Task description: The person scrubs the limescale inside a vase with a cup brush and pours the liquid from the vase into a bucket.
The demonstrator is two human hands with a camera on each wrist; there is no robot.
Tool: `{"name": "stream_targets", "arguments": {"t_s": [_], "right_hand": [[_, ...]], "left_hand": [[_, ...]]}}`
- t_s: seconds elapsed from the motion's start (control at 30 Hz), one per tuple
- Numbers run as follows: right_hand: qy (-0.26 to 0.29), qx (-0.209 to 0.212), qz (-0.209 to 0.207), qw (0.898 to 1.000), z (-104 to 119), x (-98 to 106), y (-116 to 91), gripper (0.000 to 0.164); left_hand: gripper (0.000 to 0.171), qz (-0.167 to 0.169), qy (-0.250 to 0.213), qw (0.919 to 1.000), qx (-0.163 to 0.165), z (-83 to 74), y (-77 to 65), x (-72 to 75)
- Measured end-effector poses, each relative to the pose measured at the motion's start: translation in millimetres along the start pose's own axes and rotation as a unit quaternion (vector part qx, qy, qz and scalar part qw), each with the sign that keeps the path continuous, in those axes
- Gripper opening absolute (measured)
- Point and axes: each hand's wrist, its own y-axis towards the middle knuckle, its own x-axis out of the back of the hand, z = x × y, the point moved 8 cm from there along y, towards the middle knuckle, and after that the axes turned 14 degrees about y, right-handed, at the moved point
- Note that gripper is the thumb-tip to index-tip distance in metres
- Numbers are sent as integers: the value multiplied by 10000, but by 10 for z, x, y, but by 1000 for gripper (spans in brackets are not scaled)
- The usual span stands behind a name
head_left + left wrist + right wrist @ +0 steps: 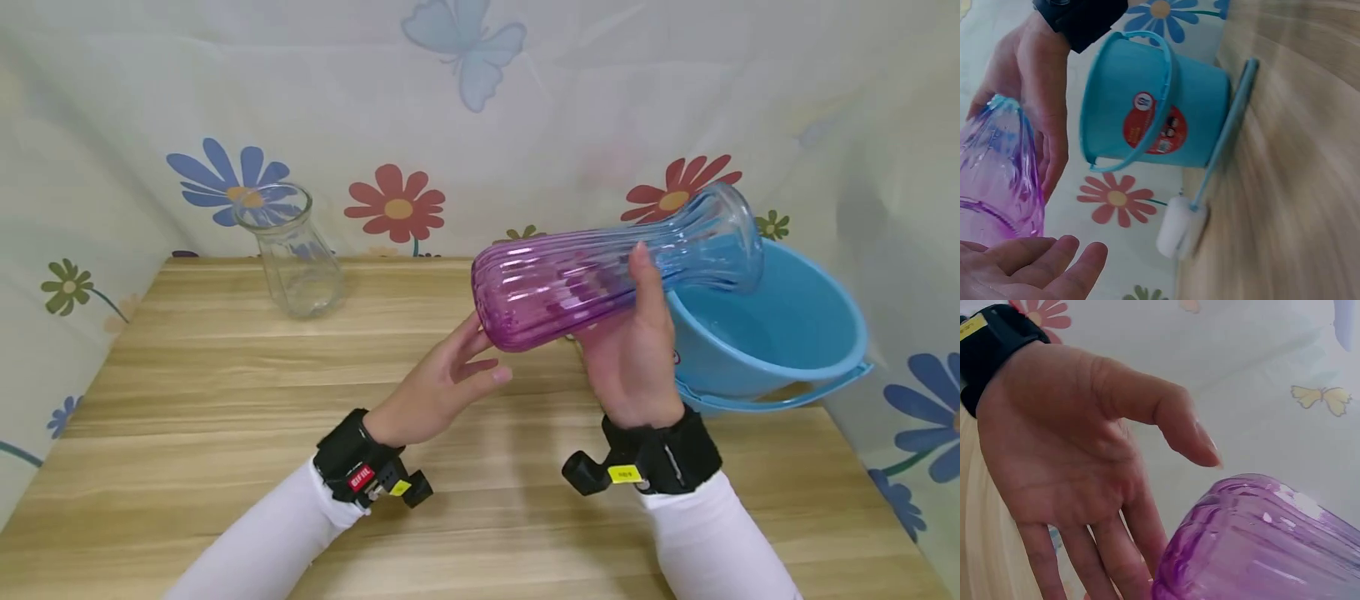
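A ribbed glass vase point(555, 287), purple at the base and blue at the flared mouth, lies tilted in the air with its mouth up and to the right. My right hand point(637, 358) grips its middle from below, thumb along the near side. By the base is my left hand point(442, 387), palm facing the vase and fingers extended. Its fingertips pass behind the base in the head view, so contact is unclear. The right wrist view shows the left hand's palm point(1079, 450) beside the purple base, thumb apart from the glass.
A blue bucket point(693, 367) with its handle down stands at the right, partly below the vase's mouth. A clear glass vase point(300, 271) stands at the back left. In the left wrist view, a blue-handled sponge brush point(1182, 226) lies on the wooden table point(225, 417) beside the bucket.
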Motion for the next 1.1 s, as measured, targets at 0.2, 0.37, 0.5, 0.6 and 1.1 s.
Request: {"name": "stream_targets", "arguments": {"t_s": [0.2,0.37,0.5,0.6,1.1], "right_hand": [[-524,-152,-214,9983,-190,74,-26,57],[-926,-250,-476,9943,-321,133,-27,55],[-1157,-267,-508,9916,-423,130,-21,51],[-1337,-234,-515,9894,-488,114,-19,51],[-2125,-301,102,9766,-740,12,-44,73]], "left_hand": [[76,193,-166,9985,474,256,-169,55],[68,154,-792,9928,891,406,-239,65],[64,32,-1349,9838,1184,490,-258,64],[62,-141,-1543,9778,1413,562,-268,88],[68,-597,-1428,9634,2189,860,-310,89]]}}
